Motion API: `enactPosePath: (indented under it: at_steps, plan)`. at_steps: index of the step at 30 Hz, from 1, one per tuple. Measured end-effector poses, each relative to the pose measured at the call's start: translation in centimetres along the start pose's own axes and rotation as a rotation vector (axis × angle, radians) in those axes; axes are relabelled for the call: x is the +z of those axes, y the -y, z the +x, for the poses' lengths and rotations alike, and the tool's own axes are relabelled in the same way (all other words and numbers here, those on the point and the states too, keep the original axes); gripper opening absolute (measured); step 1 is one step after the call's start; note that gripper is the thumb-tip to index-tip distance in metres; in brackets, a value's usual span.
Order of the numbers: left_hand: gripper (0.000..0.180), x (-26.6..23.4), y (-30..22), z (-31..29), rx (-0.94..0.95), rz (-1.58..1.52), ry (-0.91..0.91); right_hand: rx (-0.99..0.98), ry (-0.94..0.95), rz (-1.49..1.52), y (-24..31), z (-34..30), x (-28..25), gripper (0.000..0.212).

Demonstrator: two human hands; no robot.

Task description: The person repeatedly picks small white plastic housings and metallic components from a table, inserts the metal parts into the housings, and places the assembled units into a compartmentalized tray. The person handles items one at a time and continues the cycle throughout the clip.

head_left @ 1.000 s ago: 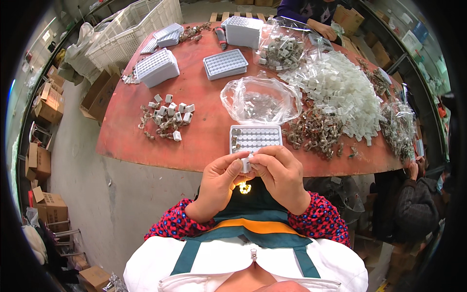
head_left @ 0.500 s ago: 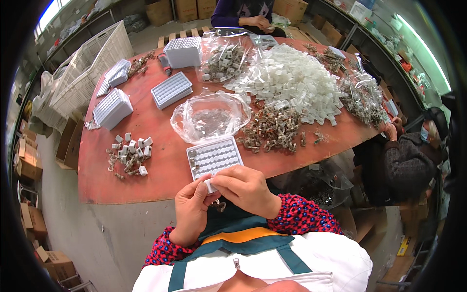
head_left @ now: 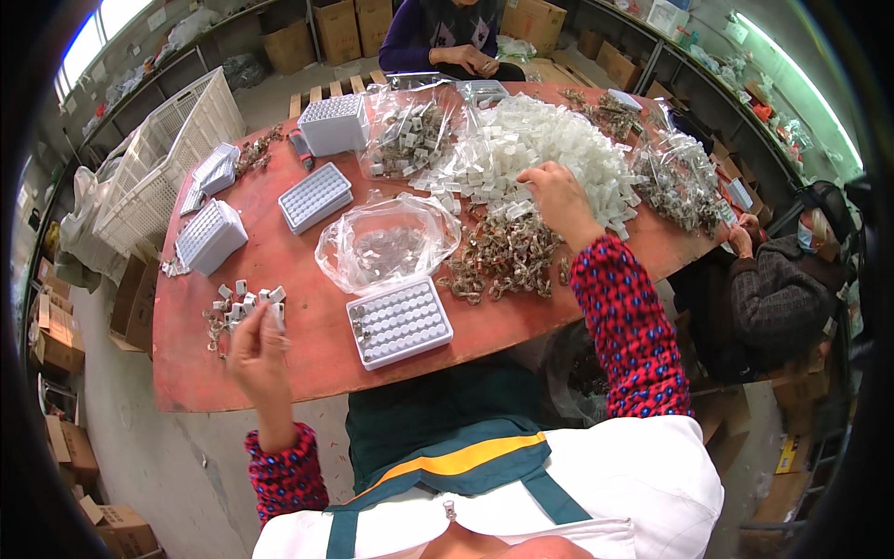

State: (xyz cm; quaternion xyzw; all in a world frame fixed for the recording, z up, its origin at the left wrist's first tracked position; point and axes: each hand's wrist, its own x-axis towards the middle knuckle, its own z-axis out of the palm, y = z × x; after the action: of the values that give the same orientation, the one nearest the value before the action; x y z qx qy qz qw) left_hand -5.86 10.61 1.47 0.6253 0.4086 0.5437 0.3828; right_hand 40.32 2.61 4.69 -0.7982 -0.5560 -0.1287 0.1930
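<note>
While the left hand [head_left: 260,361] hovers near the left edge of the counter [head_left: 312,349], the right hand [head_left: 562,202] is over white pieces [head_left: 503,144], probably light, stiff, side-pinchable; I cannot tell either grip's hold.

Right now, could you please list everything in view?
table: one, red, centre
front tray: one, grey, front
other trays: several, grey, back left
open bag: one, clear, middle
filled bags: two, clear, back, right
blocks: many, white, back right
metal pieces: many, brownish, centre right
mixed pieces: many, white-brown, left
crates: count unclear, white, left floor
boxes: many, brown, around room
people: two, dark-clad, back, right
left hand: one, red-sleeved, by mixed pieces
right hand: one, red-sleeved, at blocks
</note>
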Motion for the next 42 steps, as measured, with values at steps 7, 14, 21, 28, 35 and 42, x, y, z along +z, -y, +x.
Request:
enactPosePath:
  at_steps: [7,14,21,28,35,42]
  plan:
    - [0.032,-2.3,1.3,5.9,0.292,0.724,-0.239,-0.269,0.239,-0.036,-5.6,0.9,4.3,0.032]
    - [0.033,3.1,-0.5,-0.4,0.086,-0.035,0.16,0.158,0.165,1.011,-0.9,-0.7,-1.0,0.024]
    - [0.037,9.7,-2.8,-8.6,-0.251,-0.571,0.715,0.144,0.973,1.687,11.8,-13.4,-1.7,0.016]
    - [0.026,7.5,-1.9,-10.5,-0.613,-0.728,0.655,0.106,0.361,1.082,10.7,-13.4,0.2,0.012]
    - [0.033,7.1,-2.6,-10.2,-0.763,-0.844,0.598,0.063,0.047,0.129,9.7,-9.6,2.7,0.033]
    - [0.02,6.1,-3.4,-8.7,-0.789,-0.887,0.597,0.159,0.13,0.72,9.6,-9.9,1.4,0.022]
